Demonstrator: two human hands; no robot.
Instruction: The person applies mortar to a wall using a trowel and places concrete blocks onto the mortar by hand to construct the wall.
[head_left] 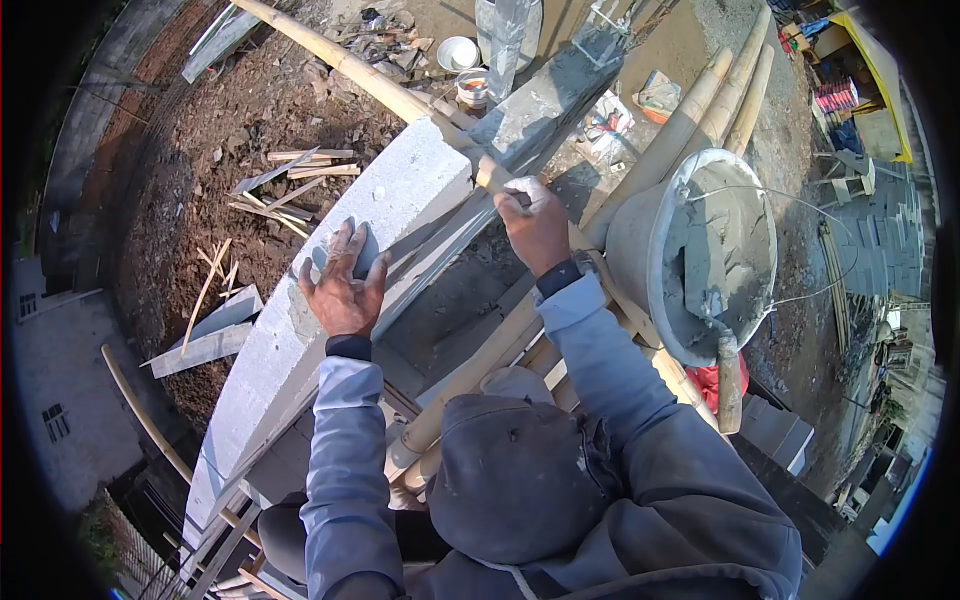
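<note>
Two hands on a grey block wall, seen from bamboo scaffolding.

I see the left hand (343, 290) spread flat, fingers apart, on the block (330, 290). Just right of the block, the right hand (535, 225) is clenched around a bamboo pole (345, 65). What its fingers hide I can't tell. Farther right sits a mortar bucket (700, 250), trowel handle (729, 375) partly buried. Bare earth with wood scraps (285, 185) lies left of the block.

Sunlight falls across an outdoor building site seen from high on bamboo scaffolding (700, 100), with bare brown earth (220, 130) far below strewn with wood offcuts (290, 180). Stacked grey blocks (880, 240) line the ground at right, near a yellow sheet (880, 70).
</note>
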